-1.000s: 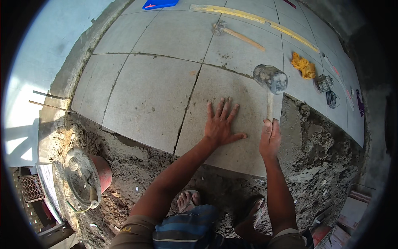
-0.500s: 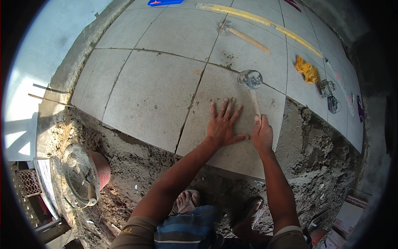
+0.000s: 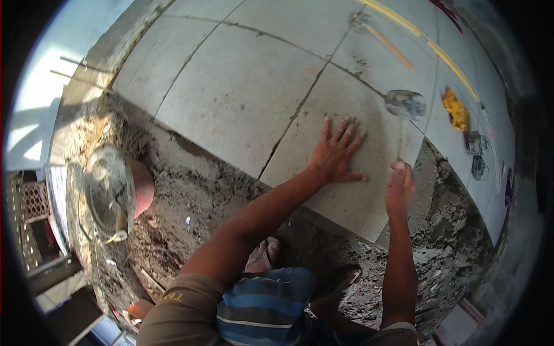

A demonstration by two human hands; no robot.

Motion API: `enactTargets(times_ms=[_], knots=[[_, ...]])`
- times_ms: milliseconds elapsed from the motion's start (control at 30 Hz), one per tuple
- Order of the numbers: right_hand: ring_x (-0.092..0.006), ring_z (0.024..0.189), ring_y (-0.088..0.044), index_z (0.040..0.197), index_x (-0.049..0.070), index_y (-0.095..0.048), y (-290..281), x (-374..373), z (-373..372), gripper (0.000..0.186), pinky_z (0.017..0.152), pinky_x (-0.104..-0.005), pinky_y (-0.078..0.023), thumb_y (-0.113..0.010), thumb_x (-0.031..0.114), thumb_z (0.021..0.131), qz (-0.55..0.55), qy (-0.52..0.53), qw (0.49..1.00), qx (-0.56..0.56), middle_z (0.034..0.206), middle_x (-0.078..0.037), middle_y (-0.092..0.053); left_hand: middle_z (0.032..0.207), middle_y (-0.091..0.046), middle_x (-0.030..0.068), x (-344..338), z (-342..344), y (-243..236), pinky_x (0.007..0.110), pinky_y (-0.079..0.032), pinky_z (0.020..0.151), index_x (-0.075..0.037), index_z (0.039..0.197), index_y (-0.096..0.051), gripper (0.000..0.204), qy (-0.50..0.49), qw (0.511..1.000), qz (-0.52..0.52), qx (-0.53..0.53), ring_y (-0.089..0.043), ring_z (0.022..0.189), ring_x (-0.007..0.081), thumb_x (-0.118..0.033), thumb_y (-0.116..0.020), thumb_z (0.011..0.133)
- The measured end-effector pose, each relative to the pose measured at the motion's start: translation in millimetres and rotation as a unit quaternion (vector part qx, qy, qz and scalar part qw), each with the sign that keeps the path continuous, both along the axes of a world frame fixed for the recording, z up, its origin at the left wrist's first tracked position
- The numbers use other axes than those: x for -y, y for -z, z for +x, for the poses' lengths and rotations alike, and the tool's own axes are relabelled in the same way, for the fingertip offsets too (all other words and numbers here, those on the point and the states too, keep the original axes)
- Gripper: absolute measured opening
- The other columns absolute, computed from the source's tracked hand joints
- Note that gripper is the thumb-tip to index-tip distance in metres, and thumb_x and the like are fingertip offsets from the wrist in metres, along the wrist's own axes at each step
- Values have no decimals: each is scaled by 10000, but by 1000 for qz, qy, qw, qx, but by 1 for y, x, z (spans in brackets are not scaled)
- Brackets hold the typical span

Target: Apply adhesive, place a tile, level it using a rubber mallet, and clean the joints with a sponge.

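My left hand (image 3: 337,151) lies flat with spread fingers on a grey floor tile (image 3: 353,203) at the near edge of the tiled floor. To its right, my right hand (image 3: 400,187) is wrapped round the pale handle of a mallet (image 3: 405,104). The mallet's dark, mortar-smeared head is over the tile's far right side, slightly blurred. Whether it touches the tile, I cannot tell. Wet grey mortar (image 3: 434,183) borders this tile on its right.
A mortar-caked red bucket (image 3: 144,187) with a wooden-handled tool stands at left on muddy ground. Farther off on the tiles lie a hammer (image 3: 388,46), a long yellow bar (image 3: 426,37) and an orange-yellow cloth (image 3: 456,111). Two thin rods (image 3: 83,82) jut out at far left.
The view has shifted, so the floor sits differently in the picture. My right hand and the mallet have moved right across the tile. My left hand stays flat on it.
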State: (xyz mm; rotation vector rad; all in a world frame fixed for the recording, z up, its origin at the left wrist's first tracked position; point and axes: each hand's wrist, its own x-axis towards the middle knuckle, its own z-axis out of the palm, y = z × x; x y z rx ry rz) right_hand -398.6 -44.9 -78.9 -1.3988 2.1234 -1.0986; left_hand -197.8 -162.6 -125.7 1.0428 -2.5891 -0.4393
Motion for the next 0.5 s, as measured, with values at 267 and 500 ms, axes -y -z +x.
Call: enactTargets(times_ms=[267, 500], knots=[[-57, 586, -423, 1115, 28, -578, -47, -55, 38, 406, 519, -227, -366, -429, 405, 1132, -77, 115, 972, 192, 761, 1, -484, 1706, -271, 214, -38, 25, 6, 690, -5, 1260, -59, 1657, -277, 1294, -129, 991, 22, 8, -153, 1616, 373, -922, -567, 738], [-296, 804, -618, 1160, -26, -561, 16, -99, 6, 374, 719, -411, -485, -459, 329, 1102, 143, -27, 987, -73, 887, -175, -620, 1708, -259, 221, -40, 24, 9, 681, 2, 1263, -34, 1657, -258, 1341, -130, 990, 36, -38, -156, 1615, 370, -960, -533, 728]])
